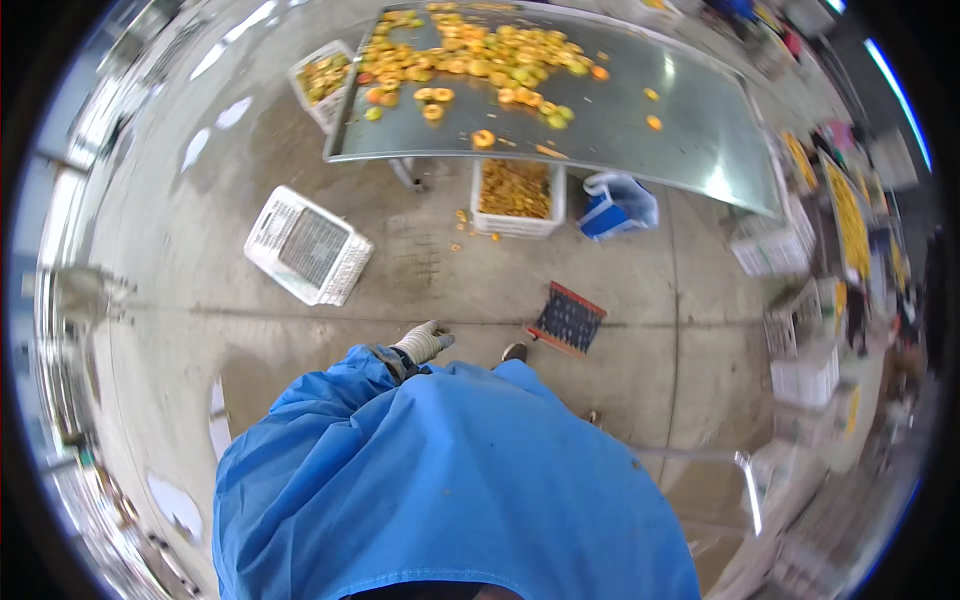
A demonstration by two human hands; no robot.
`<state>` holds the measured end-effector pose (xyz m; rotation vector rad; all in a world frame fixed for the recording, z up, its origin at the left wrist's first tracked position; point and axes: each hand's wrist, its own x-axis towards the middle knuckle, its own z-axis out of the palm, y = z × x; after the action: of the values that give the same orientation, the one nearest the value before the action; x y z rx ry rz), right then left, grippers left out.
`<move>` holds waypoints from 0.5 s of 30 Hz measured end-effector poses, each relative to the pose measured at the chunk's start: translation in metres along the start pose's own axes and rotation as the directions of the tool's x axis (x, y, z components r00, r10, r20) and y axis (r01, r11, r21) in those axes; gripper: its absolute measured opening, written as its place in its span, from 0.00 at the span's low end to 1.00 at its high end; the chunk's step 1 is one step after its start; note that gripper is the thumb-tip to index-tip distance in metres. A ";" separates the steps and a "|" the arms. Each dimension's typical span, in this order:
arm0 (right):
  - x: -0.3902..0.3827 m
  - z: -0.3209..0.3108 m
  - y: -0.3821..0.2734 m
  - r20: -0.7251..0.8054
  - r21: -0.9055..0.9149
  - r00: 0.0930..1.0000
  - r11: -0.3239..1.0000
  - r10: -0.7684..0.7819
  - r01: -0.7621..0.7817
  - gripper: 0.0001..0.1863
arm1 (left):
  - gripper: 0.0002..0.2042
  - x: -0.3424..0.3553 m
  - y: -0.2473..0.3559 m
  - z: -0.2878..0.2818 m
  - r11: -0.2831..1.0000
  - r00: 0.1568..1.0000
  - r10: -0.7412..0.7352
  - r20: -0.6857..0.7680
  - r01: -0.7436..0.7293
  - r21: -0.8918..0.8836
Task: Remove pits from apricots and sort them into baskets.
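Observation:
My left hand [425, 342], in a pale striped glove, hangs over the concrete floor just in front of my blue-sleeved body, its fingers loosely apart with nothing in them. My right hand is hidden. Near my left hand are a dark mat with orange edges [566, 318] and an empty white plastic crate [308, 247]. Beyond them stands a steel table [700, 130] with many orange, yellow and green fruit pieces [470, 55] on it.
Under the table's front edge sit a white crate of brown scraps [515, 190] and a blue-and-white bag [615, 205]. Another fruit crate [320, 78] is behind it at left. Stacked crates [805, 375] line the right, with yellow trays [848, 220].

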<state>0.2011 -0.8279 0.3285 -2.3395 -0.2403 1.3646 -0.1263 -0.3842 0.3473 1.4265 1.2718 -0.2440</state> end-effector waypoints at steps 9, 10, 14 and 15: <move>0.171 -0.126 -0.162 0.108 -0.297 0.992 0.950 -0.069 0.098 0.23 | 0.26 0.093 -0.072 -0.029 0.936 0.922 -0.216 -0.321 0.102 -0.337; 0.187 -0.136 -0.183 0.115 -0.320 0.990 0.941 -0.076 0.109 0.23 | 0.24 0.103 -0.070 -0.040 0.898 0.908 -0.275 -0.317 0.125 -0.422; 0.238 -0.151 -0.276 0.128 -0.411 0.989 0.904 -0.072 0.119 0.22 | 0.22 0.195 -0.160 -0.053 0.740 0.835 -0.428 -0.345 0.105 -0.665; 0.250 -0.139 -0.291 0.136 -0.303 0.990 0.950 -0.040 0.079 0.21 | 0.23 0.228 -0.201 -0.054 0.765 0.793 -0.424 -0.438 0.054 -0.642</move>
<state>0.4643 -0.5163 0.3183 -2.4677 -0.5976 1.5438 -0.2197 -0.2654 0.0783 0.7650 1.8269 0.4294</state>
